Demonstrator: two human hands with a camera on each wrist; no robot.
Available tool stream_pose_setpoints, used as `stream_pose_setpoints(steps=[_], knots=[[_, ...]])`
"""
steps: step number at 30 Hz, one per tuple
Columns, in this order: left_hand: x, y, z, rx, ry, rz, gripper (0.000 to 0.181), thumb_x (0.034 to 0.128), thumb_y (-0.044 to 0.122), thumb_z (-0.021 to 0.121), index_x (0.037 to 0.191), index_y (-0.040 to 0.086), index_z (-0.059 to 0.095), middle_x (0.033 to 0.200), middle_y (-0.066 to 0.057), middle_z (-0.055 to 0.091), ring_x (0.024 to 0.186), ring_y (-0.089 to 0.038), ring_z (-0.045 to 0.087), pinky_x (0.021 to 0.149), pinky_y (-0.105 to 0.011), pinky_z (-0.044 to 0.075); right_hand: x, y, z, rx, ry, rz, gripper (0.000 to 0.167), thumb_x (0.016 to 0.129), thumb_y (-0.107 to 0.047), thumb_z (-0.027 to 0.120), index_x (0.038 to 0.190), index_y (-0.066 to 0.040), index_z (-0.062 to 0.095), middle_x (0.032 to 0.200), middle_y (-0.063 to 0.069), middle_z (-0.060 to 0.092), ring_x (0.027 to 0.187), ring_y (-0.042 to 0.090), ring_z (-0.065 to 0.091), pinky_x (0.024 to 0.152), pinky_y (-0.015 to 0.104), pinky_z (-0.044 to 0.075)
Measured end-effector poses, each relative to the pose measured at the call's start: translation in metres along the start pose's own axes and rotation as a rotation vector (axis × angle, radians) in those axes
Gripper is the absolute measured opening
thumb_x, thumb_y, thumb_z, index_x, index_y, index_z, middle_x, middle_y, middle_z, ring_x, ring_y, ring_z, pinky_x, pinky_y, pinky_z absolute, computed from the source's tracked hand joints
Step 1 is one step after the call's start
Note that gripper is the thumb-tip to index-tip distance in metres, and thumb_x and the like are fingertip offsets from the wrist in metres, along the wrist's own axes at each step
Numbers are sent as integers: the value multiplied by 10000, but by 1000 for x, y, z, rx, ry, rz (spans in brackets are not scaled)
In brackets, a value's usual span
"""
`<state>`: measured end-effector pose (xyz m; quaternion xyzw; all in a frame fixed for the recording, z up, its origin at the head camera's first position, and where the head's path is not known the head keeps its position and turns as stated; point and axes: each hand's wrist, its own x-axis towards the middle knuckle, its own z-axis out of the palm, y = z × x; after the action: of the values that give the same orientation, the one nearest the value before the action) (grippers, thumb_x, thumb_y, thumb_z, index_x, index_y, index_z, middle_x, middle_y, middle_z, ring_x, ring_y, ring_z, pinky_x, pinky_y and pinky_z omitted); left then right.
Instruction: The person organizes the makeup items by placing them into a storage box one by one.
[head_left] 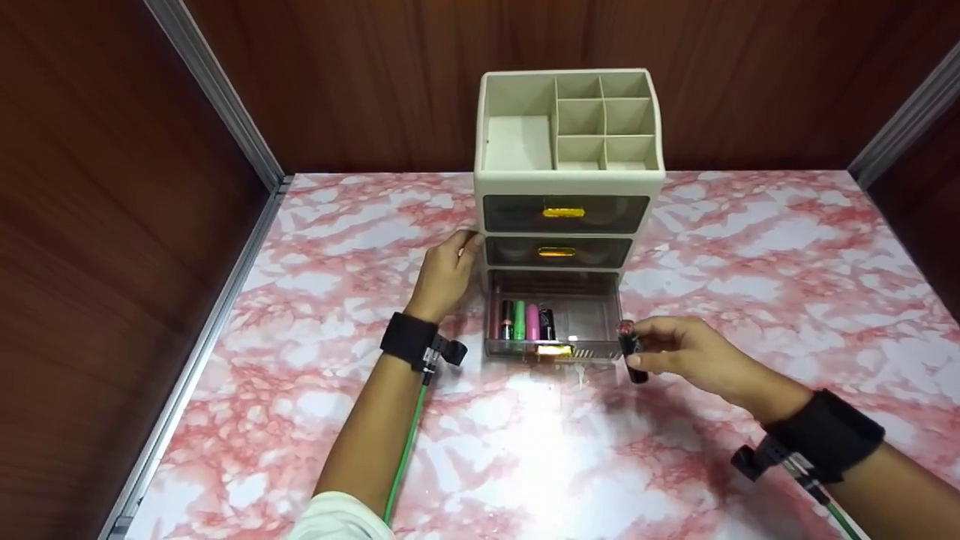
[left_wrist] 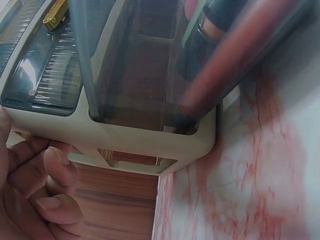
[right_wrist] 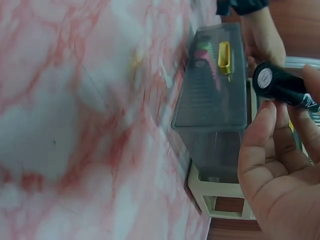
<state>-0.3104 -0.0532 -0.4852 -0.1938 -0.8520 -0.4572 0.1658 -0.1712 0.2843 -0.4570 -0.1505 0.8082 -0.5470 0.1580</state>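
A cream organizer point(head_left: 570, 182) stands on the table with its bottom clear drawer point(head_left: 592, 307) pulled out. Inside lie several cosmetic tubes side by side, among them a green tube point(head_left: 519, 321) and a pink tube point(head_left: 532, 322). My right hand point(head_left: 686, 352) pinches a black lipstick point(head_left: 632, 356) between thumb and fingers, just outside the drawer's front right corner. A round white label shows on the lipstick's end point(right_wrist: 265, 78) in the right wrist view. Against the organizer's left side rests my left hand point(head_left: 442, 274), its fingers point(left_wrist: 62, 210) loosely bent and holding nothing.
Two upper drawers with gold handles point(head_left: 563, 212) are closed. Open compartments point(head_left: 580, 116) form the organizer's top. The table point(head_left: 337, 420) has a red and white marbled surface. Brown wooden panels point(head_left: 360, 82) stand behind and at both sides, with a metal rail point(head_left: 210, 360) along the left edge.
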Motion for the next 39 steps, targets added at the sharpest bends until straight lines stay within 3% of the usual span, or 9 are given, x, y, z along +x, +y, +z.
stream_pose_setpoints(steps=[9, 13, 18, 22, 31, 35, 39], knots=[[0, -1, 0, -2, 1, -3, 404, 1022, 414, 443, 1113, 89, 665, 985, -57, 689, 897, -148, 623, 827, -324, 491, 26, -9, 0, -93, 22, -10, 397, 879, -137, 727, 1198, 70, 611, 982, 157, 672, 890, 234, 646, 794, 374, 543], [0, -1, 0, -15, -2, -8, 408, 1022, 422, 440, 1113, 93, 664, 975, -50, 686, 892, -151, 622, 825, -327, 493, 36, -14, 1, -153, 48, -12, 386, 873, -144, 730, 1206, 22, 628, 971, 121, 673, 897, 249, 634, 786, 342, 541], [-1, -1, 1, -17, -5, -10, 424, 1022, 428, 435, 1124, 88, 665, 975, -50, 686, 883, -144, 621, 820, -315, 493, 51, -20, 0, -263, 77, -87, 401, 878, -157, 733, 1239, -22, 624, 930, 83, 676, 859, 223, 636, 754, 299, 530], [0, -1, 0, -18, -6, -9, 439, 1023, 432, 430, 1145, 80, 662, 996, -36, 690, 900, -136, 631, 834, -305, 495, 62, -24, 1, -319, 98, -145, 484, 895, -140, 716, 1345, -79, 548, 913, 74, 674, 801, 220, 639, 717, 338, 523], [-2, -3, 1, -20, 3, -4, 400, 1021, 416, 450, 1112, 93, 668, 1052, -37, 699, 978, -146, 641, 872, -324, 490, 81, -21, 21, -482, 176, -77, 523, 868, -184, 740, 1342, -139, 523, 837, 32, 668, 639, 202, 627, 604, 384, 524], [-2, -2, 1, -13, -1, -12, 407, 1020, 427, 445, 1113, 97, 665, 1030, -37, 700, 922, -142, 641, 842, -320, 497, 87, -20, 29, -638, 222, -70, 513, 858, -240, 750, 1314, -141, 537, 857, 30, 670, 652, 190, 617, 653, 416, 511], [-1, -3, 1, -6, 6, -13, 415, 1016, 439, 445, 1112, 102, 667, 1041, -38, 702, 935, -138, 644, 846, -311, 496, 92, -20, 38, -772, 214, -69, 515, 859, -283, 746, 1300, -120, 536, 842, 36, 652, 650, 207, 596, 636, 428, 509]])
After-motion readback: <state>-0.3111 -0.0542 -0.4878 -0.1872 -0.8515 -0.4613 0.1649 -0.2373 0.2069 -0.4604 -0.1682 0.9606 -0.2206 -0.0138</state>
